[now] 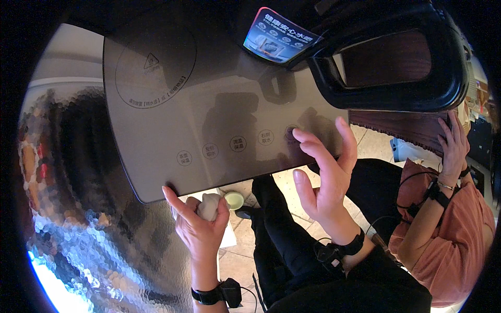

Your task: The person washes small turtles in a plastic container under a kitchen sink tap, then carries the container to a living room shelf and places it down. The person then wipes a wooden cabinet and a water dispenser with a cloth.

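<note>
A glossy top panel (164, 133) of what looks like a tea-bar water dispenser fills the middle of the view, with a row of round printed touch buttons along its near edge. My right hand (328, 176) reaches over that edge with the fingers apart. A fingertip of it lies on the rightmost touch button (291, 132), partly covering it. My left hand (201, 223) is at the panel's near left edge, its index finger against the corner. Between its thumb and fingers is a crumpled white tissue or cloth (209, 206).
A large black handle (395, 98), possibly a kettle's, juts over the panel's right end beside a printed sticker (280, 37). To the left is a shiny textured surface (117, 250). A person in a salmon-coloured top (450, 258) sits right, hands at a dark wooden surface (407, 127). A pale green bowl (235, 200) shows below.
</note>
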